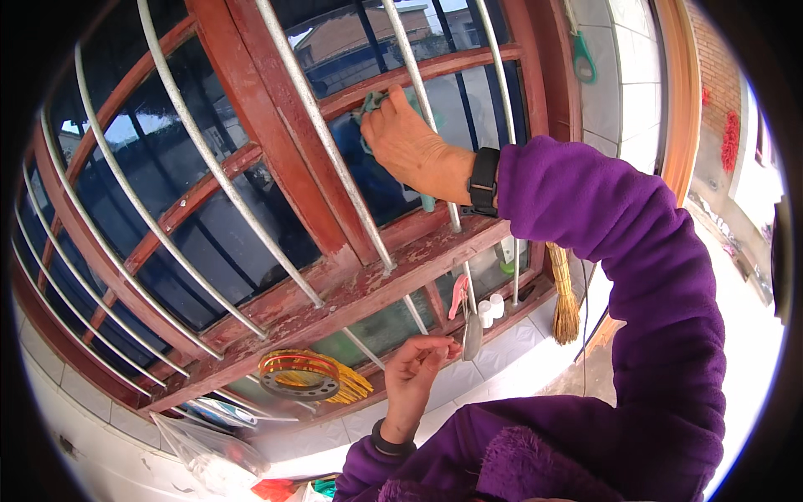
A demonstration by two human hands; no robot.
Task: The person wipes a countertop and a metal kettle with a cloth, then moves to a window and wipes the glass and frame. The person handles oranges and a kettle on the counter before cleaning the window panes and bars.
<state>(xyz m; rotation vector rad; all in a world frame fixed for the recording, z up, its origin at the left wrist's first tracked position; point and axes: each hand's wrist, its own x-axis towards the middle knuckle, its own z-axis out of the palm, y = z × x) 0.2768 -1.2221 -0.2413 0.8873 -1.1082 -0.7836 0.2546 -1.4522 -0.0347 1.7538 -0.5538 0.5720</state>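
Observation:
My right hand [410, 142], with a dark band on its wrist, is closed on a greenish-blue cloth [368, 113]. It reaches past the metal bars and presses the cloth to a window pane [355, 171], near the wooden crossbar. Lower down, my left hand [411, 372] is raised before the bottom of the window with its fingers curled together. What its fingertips pinch, if anything, is too small to make out. A grey, rounded flat object [473, 337] hangs right beside those fingertips, below a pink clip-like thing [458, 297].
Pale metal bars [311, 109] run in front of the worn red window frame [242, 92]. On the lower sill are white small containers [492, 309] and a dark ring with yellow strands [301, 375]. A straw brush [564, 297] hangs at right; a clear plastic bag [205, 448] is at lower left.

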